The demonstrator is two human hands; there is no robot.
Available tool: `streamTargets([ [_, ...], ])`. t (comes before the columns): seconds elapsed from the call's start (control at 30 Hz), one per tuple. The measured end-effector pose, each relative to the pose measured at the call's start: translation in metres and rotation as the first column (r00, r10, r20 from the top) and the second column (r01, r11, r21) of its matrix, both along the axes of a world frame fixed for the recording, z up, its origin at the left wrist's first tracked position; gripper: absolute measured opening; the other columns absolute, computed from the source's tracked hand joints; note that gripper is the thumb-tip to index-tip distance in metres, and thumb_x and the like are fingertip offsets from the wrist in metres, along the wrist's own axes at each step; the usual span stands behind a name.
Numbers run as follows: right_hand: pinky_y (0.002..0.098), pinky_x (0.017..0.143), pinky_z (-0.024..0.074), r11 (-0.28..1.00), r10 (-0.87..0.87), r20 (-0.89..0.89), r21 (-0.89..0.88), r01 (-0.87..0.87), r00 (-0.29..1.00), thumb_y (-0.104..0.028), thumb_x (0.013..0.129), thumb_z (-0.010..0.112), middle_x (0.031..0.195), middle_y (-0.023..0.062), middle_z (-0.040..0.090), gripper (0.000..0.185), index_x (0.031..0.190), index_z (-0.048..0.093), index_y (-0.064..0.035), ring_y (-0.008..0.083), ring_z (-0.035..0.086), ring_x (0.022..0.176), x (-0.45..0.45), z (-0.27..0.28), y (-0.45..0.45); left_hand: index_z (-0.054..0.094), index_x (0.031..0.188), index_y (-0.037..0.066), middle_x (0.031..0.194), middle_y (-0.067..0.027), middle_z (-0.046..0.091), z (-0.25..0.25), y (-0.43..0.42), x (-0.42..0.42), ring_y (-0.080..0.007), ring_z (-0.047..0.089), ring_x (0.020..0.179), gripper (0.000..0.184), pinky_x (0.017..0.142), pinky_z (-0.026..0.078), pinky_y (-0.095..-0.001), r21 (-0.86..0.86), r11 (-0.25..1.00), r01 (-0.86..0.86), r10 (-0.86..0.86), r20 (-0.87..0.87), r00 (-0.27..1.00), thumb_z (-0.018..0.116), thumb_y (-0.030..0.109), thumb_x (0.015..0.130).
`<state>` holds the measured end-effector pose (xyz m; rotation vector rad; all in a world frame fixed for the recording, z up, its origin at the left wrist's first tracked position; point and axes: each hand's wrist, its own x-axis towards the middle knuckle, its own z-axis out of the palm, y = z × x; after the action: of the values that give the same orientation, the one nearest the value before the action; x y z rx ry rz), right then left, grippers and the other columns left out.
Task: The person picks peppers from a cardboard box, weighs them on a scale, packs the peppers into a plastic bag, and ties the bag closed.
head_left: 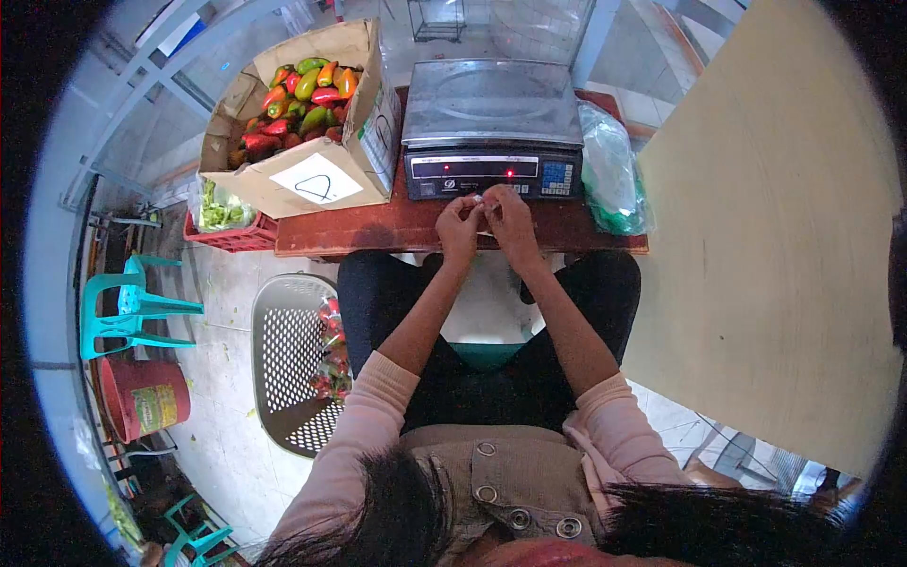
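My left hand (458, 231) and my right hand (511, 225) meet just in front of the weighing scale (491, 104), above the near edge of the red-brown table (350, 233). Fingers and thumbs on both hands are pinched together. Between the fingertips there may be something small and pale, too small to name. Red lights glow on the scale's dark front panel, and its metal pan lies behind my hands. To the left of the scale, a cardboard box (370, 165) holds several red, orange and green peppers (312, 97).
Plastic bags (609, 170) lie right of the scale. A pale wooden board (775, 236) stands at the right. By my left leg is a basket (283, 354) with bagged red produce (333, 350). Further left are a red crate (231, 236), a teal chair (132, 302) and a red bucket (142, 397).
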<state>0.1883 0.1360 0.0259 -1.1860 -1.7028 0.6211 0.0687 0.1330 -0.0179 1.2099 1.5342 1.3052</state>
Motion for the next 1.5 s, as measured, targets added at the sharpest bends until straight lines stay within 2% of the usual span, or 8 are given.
streamTargets([
  [0.07, 0.0369, 0.073, 0.0462, 1.0, -0.006, 0.06, 0.029, 0.004, 0.998, -0.006, 0.083, 0.061, 0.082, 0.0132, 0.056, 0.01, 0.087, 0.054, 0.0001, 0.0322, 0.059, 0.08, 0.002, -0.001, 0.001, 0.067, 0.094, -0.001, 0.086, -0.0096, 0.069, 0.005, -0.002, 0.001, -0.0176, 0.065, 0.078, 0.016, 0.071, 0.05, -0.0294, -0.034, 0.999, 0.015, -0.009, 0.169, 0.986, 0.068, 0.008, 0.08],
  [0.47, 0.0405, 0.072, 0.0452, 0.979, 0.2, 0.198, -0.087, -0.186, 0.96, -0.001, 0.075, 0.064, 0.078, 0.0132, 0.057, 0.013, 0.084, 0.054, -0.0006, 0.0338, 0.058, 0.079, 0.021, 0.019, 0.02, 0.064, 0.098, -0.001, 0.088, -0.0074, 0.065, 0.009, -0.004, -0.009, -0.0136, 0.064, 0.08, 0.021, 0.072, 0.05, -0.0281, 0.086, 0.984, 0.157, -0.153, -0.052, 0.987, 0.071, 0.009, 0.08],
  [0.77, 0.037, 0.065, 0.0471, 0.93, 0.053, 0.455, 0.302, -0.209, 0.889, 0.0, 0.073, 0.065, 0.078, 0.0073, 0.06, 0.013, 0.082, 0.056, -0.0014, 0.0259, 0.06, 0.072, 0.016, 0.031, 0.031, 0.061, 0.092, 0.002, 0.085, -0.004, 0.065, 0.011, -0.002, -0.015, -0.0129, 0.065, 0.077, 0.016, 0.066, 0.054, -0.0272, 0.06, 0.966, 0.253, -0.26, 0.204, 0.944, 0.069, 0.013, 0.084],
  [0.87, 0.0365, 0.075, 0.0494, 0.905, 0.395, 0.029, -0.182, -0.383, 0.918, -0.003, 0.074, 0.067, 0.084, 0.0052, 0.063, 0.017, 0.09, 0.062, -0.006, 0.0219, 0.061, 0.085, 0.024, 0.001, 0.049, 0.061, 0.093, 0.002, 0.084, -0.0049, 0.065, 0.016, -0.002, -0.017, -0.0128, 0.065, 0.077, 0.013, 0.066, 0.054, -0.0273, 0.041, 0.961, 0.273, -0.276, 0.189, 0.942, 0.067, 0.011, 0.085],
  [0.97, 0.0333, 0.077, 0.0504, 0.751, 0.511, -0.022, -0.475, -0.459, 0.86, 0.003, 0.073, 0.066, 0.088, 0.0057, 0.064, 0.023, 0.095, 0.064, -0.0064, 0.019, 0.062, 0.089, 0.031, 0.012, 0.057, 0.058, 0.09, 0.0, 0.081, -0.0057, 0.062, 0.032, -0.003, -0.017, -0.0102, 0.063, 0.072, 0.014, 0.061, 0.053, -0.0262, 0.081, 0.955, 0.286, -0.289, 0.03, 0.957, 0.066, 0.011, 0.086],
  [1.07, 0.0337, 0.064, 0.049, 0.706, 0.516, -0.159, -0.477, -0.523, 0.841, 0.0, 0.073, 0.068, 0.087, 0.0089, 0.064, 0.021, 0.092, 0.06, -0.0015, 0.021, 0.061, 0.074, 0.032, 0.003, 0.06, 0.059, 0.088, 0.001, 0.081, -0.0052, 0.061, 0.0, 0.008, -0.023, -0.011, 0.062, 0.072, 0.012, 0.064, 0.052, -0.0273, 0.118, 0.952, 0.284, -0.275, -0.084, 0.958, 0.066, 0.009, 0.085],
  [1.17, 0.0389, 0.071, 0.046, 0.992, 0.121, 0.343, -0.024, -0.12, 0.931, -0.006, 0.074, 0.07, 0.084, 0.009, 0.058, 0.019, 0.089, 0.06, -0.0028, 0.0259, 0.058, 0.081, 0.023, 0.01, 0.039, 0.059, 0.088, 0.001, 0.082, -0.006, 0.061, 0.015, 0.002, -0.019, -0.0127, 0.061, 0.073, 0.012, 0.066, 0.049, -0.028, 0.067, 0.972, 0.227, -0.224, -0.047, 0.973, 0.067, 0.007, 0.082],
  [1.5, 0.0435, 0.078, 0.0391, 0.947, -0.322, 0.321, 0.117, 0.3, 0.89, -0.016, 0.08, 0.065, 0.09, 0.0104, 0.055, 0.013, 0.088, 0.063, -0.0067, 0.03, 0.051, 0.091, -0.013, 0.01, -0.027, 0.059, 0.09, -0.002, 0.087, -0.0096, 0.06, 0.02, -0.016, 0.007, -0.0177, 0.061, 0.078, 0.013, 0.068, 0.049, -0.0307, 0.243, 0.968, -0.054, 0.116, -0.247, 0.962, 0.066, 0.005, 0.081],
])
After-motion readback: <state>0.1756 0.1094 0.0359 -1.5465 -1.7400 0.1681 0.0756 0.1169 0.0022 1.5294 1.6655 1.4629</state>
